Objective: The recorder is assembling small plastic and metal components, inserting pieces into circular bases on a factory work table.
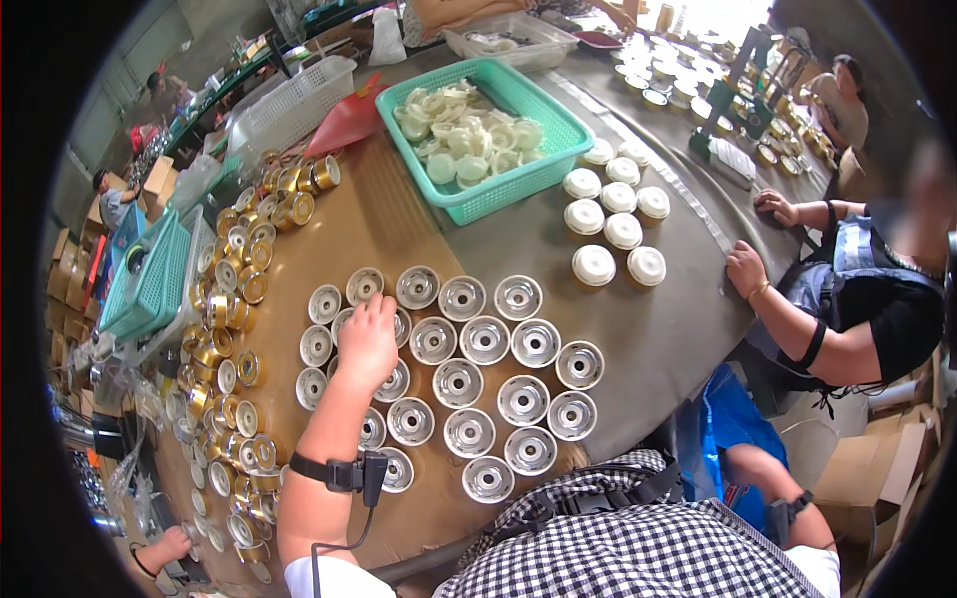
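Rows of round silver metal cups (484,340), each with a hole in its middle, stand on the brown table surface. My left hand (369,344) reaches over the left part of these rows, back of the hand up. Its fingers are bent down close together among the cups; whatever lies under them is hidden. Low on the right, my right hand (753,470) is at the opening of a blue bag (733,414). Its fingers are out of sight in or behind the bag.
Gold-coloured rings and cups (227,319) are heaped along the left. A green basket (570,149) holds translucent plastic rings; white-capped pieces (594,265) stand beside it. A red scoop (349,120) lies farther left. On the right, a co-worker's hands (746,269) rest on the table edge.
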Demonstrator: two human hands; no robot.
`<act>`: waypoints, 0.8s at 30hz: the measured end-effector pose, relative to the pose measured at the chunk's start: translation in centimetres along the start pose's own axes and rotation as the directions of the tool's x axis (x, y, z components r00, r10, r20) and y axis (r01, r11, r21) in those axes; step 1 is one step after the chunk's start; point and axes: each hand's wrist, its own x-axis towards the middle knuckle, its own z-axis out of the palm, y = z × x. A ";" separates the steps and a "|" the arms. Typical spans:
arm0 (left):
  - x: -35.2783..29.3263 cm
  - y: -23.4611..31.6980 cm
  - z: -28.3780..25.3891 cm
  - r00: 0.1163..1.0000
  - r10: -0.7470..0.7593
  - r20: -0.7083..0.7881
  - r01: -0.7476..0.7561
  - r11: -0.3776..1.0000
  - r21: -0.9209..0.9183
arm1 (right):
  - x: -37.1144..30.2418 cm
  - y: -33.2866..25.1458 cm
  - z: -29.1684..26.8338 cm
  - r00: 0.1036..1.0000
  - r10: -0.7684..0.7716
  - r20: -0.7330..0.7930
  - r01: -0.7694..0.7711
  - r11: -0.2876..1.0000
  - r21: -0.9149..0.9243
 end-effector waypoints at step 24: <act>0.2 28.6 -30.9 0.320 0.117 -0.940 -0.846 -0.411 -0.339 | 9.7 9.9 -36.4 0.945 -0.076 -0.319 0.060 0.996 -0.060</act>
